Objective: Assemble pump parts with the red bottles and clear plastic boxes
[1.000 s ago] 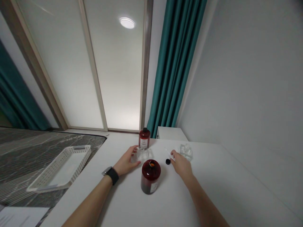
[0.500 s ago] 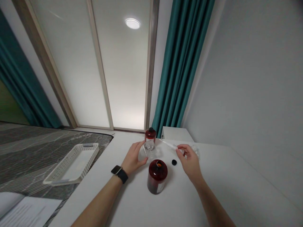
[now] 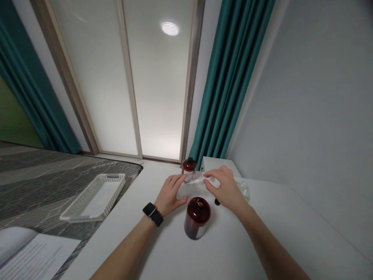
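A dark red-brown bottle point(image 3: 198, 217) stands uncapped on the white table, its neck opening showing orange inside. Behind it is a clear container point(image 3: 190, 189), its outline hard to make out. My left hand point(image 3: 171, 194), with a black watch on the wrist, curves beside that container's left side, thumb and fingers apart; contact is unclear. My right hand point(image 3: 223, 186) pinches a thin translucent stick, perhaps a dropper point(image 3: 199, 180), pointing left over the container. A small black cap point(image 3: 217, 202) lies partly hidden under my right hand. Farther back stands a second red-brown bottle point(image 3: 189, 166) with a black cap.
Crumpled clear plastic point(image 3: 244, 189) lies right of my right hand. A white perforated basket point(image 3: 112, 200) and an open book point(image 3: 43, 252) rest on the grey patterned surface to the left. A white cabinet point(image 3: 218, 163) stands behind the table, near the teal curtain point(image 3: 230, 85).
My right hand has moved left with the translucent stick, toward the clear container, and now partly covers the black cap. My left hand keeps its place. The view has shifted slightly.
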{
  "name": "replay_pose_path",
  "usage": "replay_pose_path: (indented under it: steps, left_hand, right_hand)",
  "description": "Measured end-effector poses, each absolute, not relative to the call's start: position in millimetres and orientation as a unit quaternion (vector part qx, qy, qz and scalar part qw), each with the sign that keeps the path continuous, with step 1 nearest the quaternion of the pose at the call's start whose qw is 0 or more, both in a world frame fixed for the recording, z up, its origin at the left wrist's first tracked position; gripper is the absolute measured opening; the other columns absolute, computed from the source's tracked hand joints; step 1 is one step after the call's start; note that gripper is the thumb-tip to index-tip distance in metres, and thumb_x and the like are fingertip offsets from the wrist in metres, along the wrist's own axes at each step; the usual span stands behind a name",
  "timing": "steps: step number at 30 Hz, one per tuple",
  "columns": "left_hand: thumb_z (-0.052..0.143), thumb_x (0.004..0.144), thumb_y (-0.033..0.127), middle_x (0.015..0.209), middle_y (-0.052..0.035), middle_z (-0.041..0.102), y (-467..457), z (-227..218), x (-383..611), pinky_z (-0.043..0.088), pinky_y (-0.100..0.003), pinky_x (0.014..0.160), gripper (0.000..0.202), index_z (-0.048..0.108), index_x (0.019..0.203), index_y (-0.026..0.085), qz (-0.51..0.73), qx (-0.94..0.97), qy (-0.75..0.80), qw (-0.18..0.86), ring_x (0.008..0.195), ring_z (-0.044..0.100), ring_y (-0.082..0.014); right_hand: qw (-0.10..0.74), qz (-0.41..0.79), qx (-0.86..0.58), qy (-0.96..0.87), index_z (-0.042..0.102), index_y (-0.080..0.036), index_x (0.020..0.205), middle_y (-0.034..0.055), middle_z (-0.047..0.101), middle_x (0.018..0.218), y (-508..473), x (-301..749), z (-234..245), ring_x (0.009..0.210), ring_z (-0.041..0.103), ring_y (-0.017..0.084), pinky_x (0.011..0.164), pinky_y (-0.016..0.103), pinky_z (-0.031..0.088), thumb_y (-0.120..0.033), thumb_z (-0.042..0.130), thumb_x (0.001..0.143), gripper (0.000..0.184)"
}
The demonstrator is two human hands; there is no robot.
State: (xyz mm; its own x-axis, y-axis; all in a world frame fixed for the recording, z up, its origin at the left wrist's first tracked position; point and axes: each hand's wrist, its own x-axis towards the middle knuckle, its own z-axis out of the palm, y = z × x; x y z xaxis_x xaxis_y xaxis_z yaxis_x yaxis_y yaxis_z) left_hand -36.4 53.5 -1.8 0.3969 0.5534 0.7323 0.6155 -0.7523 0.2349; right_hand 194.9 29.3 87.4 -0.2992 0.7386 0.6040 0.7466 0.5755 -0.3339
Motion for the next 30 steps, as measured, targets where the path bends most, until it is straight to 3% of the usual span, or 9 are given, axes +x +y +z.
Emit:
replay_pose_path:
  steps: [5,9,15,22,24,28,30]
  left_hand:
    - [0.069,0.080,0.017,0.130,-0.0147,0.054,51.1,-1.9,-34.4,0.049,-0.049,0.098,0.076,0.035,0.148,0.020,-0.462,-0.822,-0.331,0.040,0.115,0.051,-0.0316]
    - [0.070,0.079,0.017,0.128,-0.0135,0.054,50.3,-3.0,-31.3,0.049,-0.050,0.097,0.077,0.034,0.148,0.023,-0.482,-0.810,-0.333,0.011,0.113,0.052,-0.0311]
    - [0.073,0.077,0.017,0.129,-0.0131,0.053,50.0,-5.6,-28.8,0.048,-0.051,0.100,0.079,0.035,0.146,0.024,-0.507,-0.791,-0.334,-0.076,0.117,0.052,-0.0308]
    - [0.072,0.081,0.018,0.131,-0.0129,0.052,47.5,-6.2,-26.5,0.047,-0.054,0.102,0.076,0.034,0.146,0.026,-0.515,-0.788,-0.324,-0.094,0.120,0.051,-0.0313]
    - [0.072,0.080,0.019,0.131,-0.0125,0.052,47.5,-7.4,-24.5,0.048,-0.053,0.102,0.076,0.034,0.145,0.026,-0.525,-0.777,-0.325,-0.121,0.119,0.052,-0.0309]
    - [0.072,0.080,0.020,0.132,-0.0119,0.051,48.0,-8.9,-21.5,0.049,-0.052,0.102,0.076,0.034,0.145,0.025,-0.557,-0.739,-0.329,-0.187,0.118,0.054,-0.0291]
    - [0.072,0.080,0.021,0.133,-0.0124,0.051,47.5,-8.4,-20.8,0.049,-0.052,0.102,0.079,0.031,0.147,0.024,-0.568,-0.724,-0.326,-0.216,0.118,0.055,-0.0289]
  right_hand:
    - [0.348,0.021,-0.416,-0.840,0.066,-0.024,0.084,0.0022,0.072,0.084,50.0,175.8,90.6,0.091,0.055,0.026,0.087,0.043,0.036,-0.021,0.066,0.087,0.005]
    - [0.362,0.049,-0.427,-0.827,0.067,-0.025,0.090,0.0029,0.072,0.089,56.3,172.9,84.6,0.088,0.056,0.025,0.088,0.044,0.038,-0.023,0.063,0.088,0.005]
    - [0.371,0.105,-0.402,-0.831,0.066,-0.026,0.101,0.0033,0.069,0.098,54.9,178.1,83.0,0.104,0.054,0.027,0.096,0.046,0.039,-0.018,0.066,0.080,0.022]
    - [0.406,0.235,-0.386,-0.794,0.061,-0.026,0.113,0.0037,0.067,0.113,52.4,175.9,90.1,0.106,0.061,0.024,0.098,0.042,0.044,-0.022,0.064,0.081,0.033]
    - [0.423,0.248,-0.394,-0.777,0.061,-0.026,0.116,0.0032,0.067,0.111,49.7,174.5,87.8,0.105,0.062,0.024,0.097,0.041,0.045,-0.023,0.065,0.080,0.036]
    - [0.478,0.283,-0.396,-0.731,0.057,-0.026,0.123,0.0005,0.066,0.088,45.8,175.3,75.6,0.088,0.063,0.022,0.092,0.041,0.046,-0.027,0.063,0.083,0.041]
    - [0.517,0.313,-0.376,-0.703,0.055,-0.026,0.126,0.0012,0.067,0.090,44.7,175.6,68.6,0.091,0.064,0.022,0.094,0.042,0.045,-0.027,0.060,0.085,0.041]
